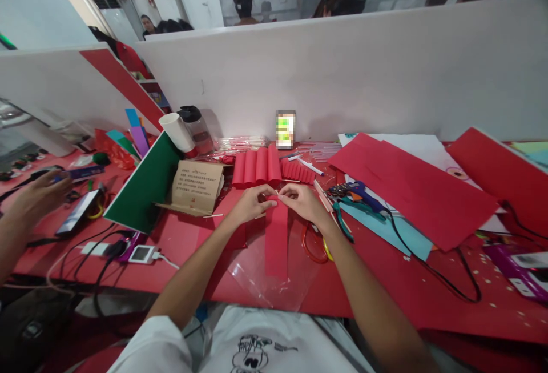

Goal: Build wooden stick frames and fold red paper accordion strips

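My left hand (252, 201) and my right hand (302, 199) meet at the far end of a long red paper strip (276, 241). Both pinch that end, fingers pressed together, and the strip runs toward me over a clear plastic sheet (274, 281). Just beyond my hands stands a row of red paper rolls (257, 166) and a pleated red paper piece (298, 171). A thin wooden stick (213, 216) lies left of my left hand.
Right of my hands lie orange-handled scissors (314, 244), a blue glue gun (359, 193) with black cord, and large red paper sheets (411, 190). A cardboard piece (197, 185) and green board (143, 190) sit left. Another person's hand (38, 193) reaches over a phone at far left.
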Available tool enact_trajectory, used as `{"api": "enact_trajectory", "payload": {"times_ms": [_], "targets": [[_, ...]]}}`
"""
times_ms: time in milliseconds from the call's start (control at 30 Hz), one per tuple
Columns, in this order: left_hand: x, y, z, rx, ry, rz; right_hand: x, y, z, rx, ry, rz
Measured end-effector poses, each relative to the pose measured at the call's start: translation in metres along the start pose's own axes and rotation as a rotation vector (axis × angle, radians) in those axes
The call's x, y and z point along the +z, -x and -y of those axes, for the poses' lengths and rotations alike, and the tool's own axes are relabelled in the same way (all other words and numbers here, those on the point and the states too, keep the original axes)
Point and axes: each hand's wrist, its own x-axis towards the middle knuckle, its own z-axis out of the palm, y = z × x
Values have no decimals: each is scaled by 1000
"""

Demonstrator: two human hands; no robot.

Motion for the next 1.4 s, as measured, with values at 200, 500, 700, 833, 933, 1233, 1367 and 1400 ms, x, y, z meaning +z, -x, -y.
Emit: {"api": "enact_trajectory", "payload": {"times_ms": [200, 500, 700, 833, 933, 1233, 1367, 1400], "targets": [[-1, 0, -1, -4, -50, -48, 0, -1, 2, -57, -40, -27], [-5, 0, -8, -13, 20, -66, 0, 1, 11, -51, -38, -22], [-6, 0, -8, -45, 15, -71, 0, 1, 9, -66, -4, -42], [-6, 0, -5, -34, 4, -31, 1, 2, 10, -49, 4, -57], [-6, 0, -4, -32, -36, -15, 0, 1, 11, -46, -7, -42], [-7, -1, -3, -6, -95, 6, -3, 2, 11, -70, 49, -37], [-7, 0, -4, -12, -100, 11, -3, 2, 10, -69, 64, -24], [-6, 0, -5, -7, -94, 7, -3, 2, 10, -66, 70, -24]]}}
